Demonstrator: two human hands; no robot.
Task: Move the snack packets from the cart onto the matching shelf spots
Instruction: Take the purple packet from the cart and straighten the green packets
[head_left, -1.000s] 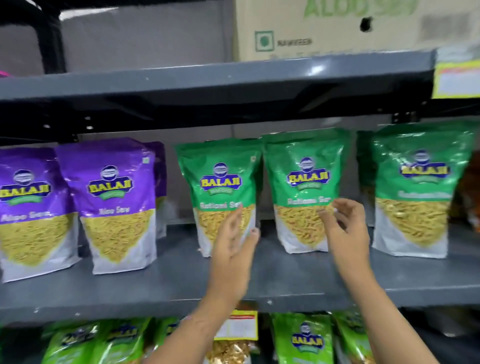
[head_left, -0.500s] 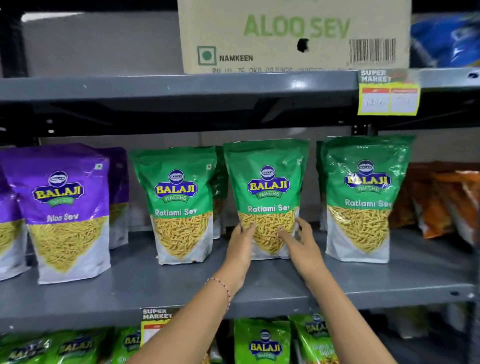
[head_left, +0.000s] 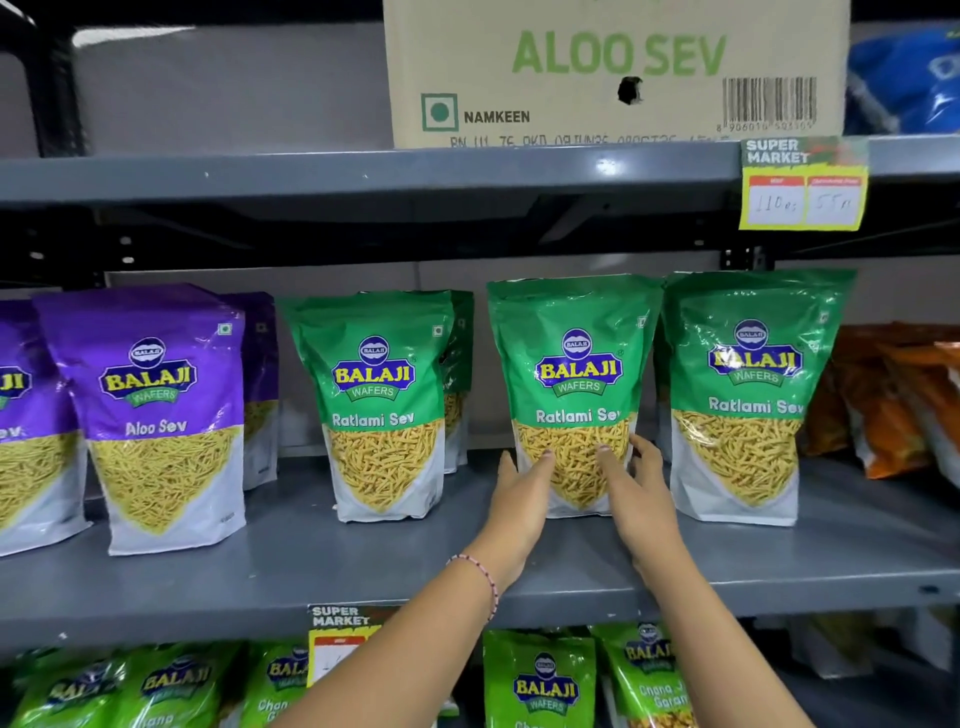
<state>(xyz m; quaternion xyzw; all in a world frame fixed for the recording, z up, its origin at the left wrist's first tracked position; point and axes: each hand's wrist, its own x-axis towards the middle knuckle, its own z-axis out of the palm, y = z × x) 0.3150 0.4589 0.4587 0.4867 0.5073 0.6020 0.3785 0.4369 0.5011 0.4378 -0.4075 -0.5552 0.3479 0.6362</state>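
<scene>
A green Ratlami Sev packet (head_left: 574, 364) stands upright on the grey middle shelf (head_left: 363, 566). My left hand (head_left: 519, 499) presses its lower left side and my right hand (head_left: 636, 493) its lower right side, so both hold it. Another green Ratlami Sev packet (head_left: 382, 405) stands to its left, and a third (head_left: 748, 395) to its right, almost touching. Purple Aloo Sev packets (head_left: 156, 415) fill the left end. The cart is out of view.
A cardboard Aloo Sev box (head_left: 613, 67) sits on the upper shelf, with a yellow price tag (head_left: 802, 187) on that shelf's edge. Orange packets (head_left: 893, 395) lie at the far right. Light green packets (head_left: 540, 680) fill the shelf below.
My hands went from hovering in front of the shelf to gripping the middle green packet's base. That packet now stands closer to the right-hand green packet. The view has shifted.
</scene>
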